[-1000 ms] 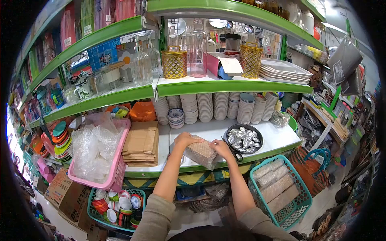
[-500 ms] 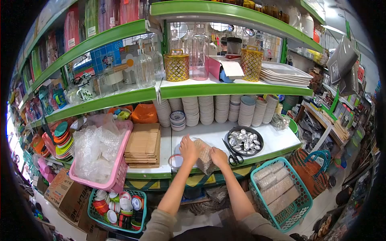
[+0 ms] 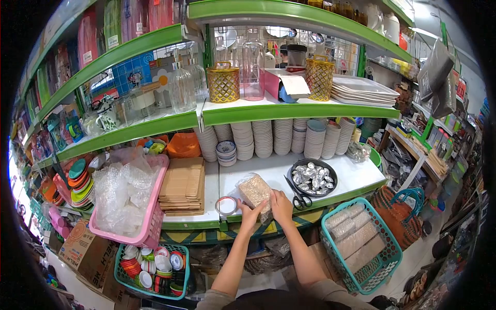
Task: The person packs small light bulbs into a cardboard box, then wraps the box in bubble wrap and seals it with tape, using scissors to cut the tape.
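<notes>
A brown block-shaped package (image 3: 254,190) in clear bubble wrap lies on the white shelf, its near end between my hands. My left hand (image 3: 250,213) grips its lower left edge, thumb and fingers against the wrap. On the right side my right hand (image 3: 281,207) holds the same end. A roll of tape (image 3: 226,205) lies flat just left of my left hand. Black scissors (image 3: 300,198) rest to the right of my right hand, beside a black round pan (image 3: 314,178) of small silver foil-like pieces.
Flat brown cardboard (image 3: 182,187) is stacked at the left, next to a pink basket (image 3: 153,219) of bubble wrap. Stacked bowls (image 3: 262,138) line the shelf's back. A teal basket (image 3: 395,257) of wrapped packages stands lower right; another (image 3: 177,296) with colourful dishes stands lower left.
The package has turned and now shows a broad flat face. My left hand has moved down from its top to its near end, and my right hand has shifted slightly beside it.
</notes>
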Demonstrator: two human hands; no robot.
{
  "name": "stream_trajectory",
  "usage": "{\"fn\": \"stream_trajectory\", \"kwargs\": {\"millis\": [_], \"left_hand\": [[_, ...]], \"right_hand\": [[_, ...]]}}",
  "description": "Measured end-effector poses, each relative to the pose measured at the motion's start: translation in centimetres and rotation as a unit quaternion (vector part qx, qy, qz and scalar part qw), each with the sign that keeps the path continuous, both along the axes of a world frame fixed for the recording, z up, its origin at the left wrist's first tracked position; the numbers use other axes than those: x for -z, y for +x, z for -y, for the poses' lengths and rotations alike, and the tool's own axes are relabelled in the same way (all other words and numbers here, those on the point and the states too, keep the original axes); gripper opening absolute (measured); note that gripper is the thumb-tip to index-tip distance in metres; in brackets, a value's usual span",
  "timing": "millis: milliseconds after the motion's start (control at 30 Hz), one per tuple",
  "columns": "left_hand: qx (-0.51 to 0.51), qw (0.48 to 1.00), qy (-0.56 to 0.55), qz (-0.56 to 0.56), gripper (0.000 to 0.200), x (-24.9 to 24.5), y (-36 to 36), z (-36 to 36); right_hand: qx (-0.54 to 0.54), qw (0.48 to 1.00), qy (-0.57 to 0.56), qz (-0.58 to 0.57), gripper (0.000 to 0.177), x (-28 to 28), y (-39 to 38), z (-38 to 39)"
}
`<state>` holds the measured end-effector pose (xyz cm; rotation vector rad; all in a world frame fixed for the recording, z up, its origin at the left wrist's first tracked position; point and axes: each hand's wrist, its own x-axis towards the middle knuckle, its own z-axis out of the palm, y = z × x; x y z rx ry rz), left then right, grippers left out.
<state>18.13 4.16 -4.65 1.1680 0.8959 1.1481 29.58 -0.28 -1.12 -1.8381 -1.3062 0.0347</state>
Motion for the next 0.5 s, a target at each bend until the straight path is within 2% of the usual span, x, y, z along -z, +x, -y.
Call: {"fn": "stream_trajectory", "kwargs": {"millis": [33, 67, 133, 167, 233, 367, 500], "left_hand": [[0.052, 0.996, -0.025, 0.061, 0.116, -0.6, -0.3, 0.3], [0.052, 0.996, -0.025, 0.061, 0.116, -0.1, -0.2, 0.2], [0.044, 0.992, -0.002, 0.120, 0.094, 0.9, -0.1, -0.2], [0.044, 0.992, -0.001, 0.121, 0.094, 0.7, -0.4, -0.2], [0.111, 0.987, 0.005, 0.115, 0.080, 0.3, -1.1, 0.1], [0.086, 0.988, 0.044, 0.120, 0.080, 0.7, -1.3, 1.4], [0.091, 0.982, 0.067, 0.153, 0.090, 0.6, -1.3, 1.7]], "right_hand": [[0.001, 1.000, 0.000, 0.000, 0.035, 0.1, -0.1, 0.2], [-0.001, 1.000, 0.028, -0.004, 0.034, 0.2, -0.2, 0.5], [-0.004, 0.998, 0.057, -0.008, 0.034, 0.5, -0.6, 1.2], [-0.013, 0.996, 0.081, -0.019, 0.034, 0.7, -0.8, 1.6], [-0.021, 0.994, 0.104, -0.029, 0.035, 1.2, -1.0, 2.4], [-0.059, 0.982, 0.148, -0.097, 0.037, 2.2, -1.3, 3.6], [-0.103, 0.965, 0.178, -0.162, 0.038, 2.5, -0.6, 4.7]]}}
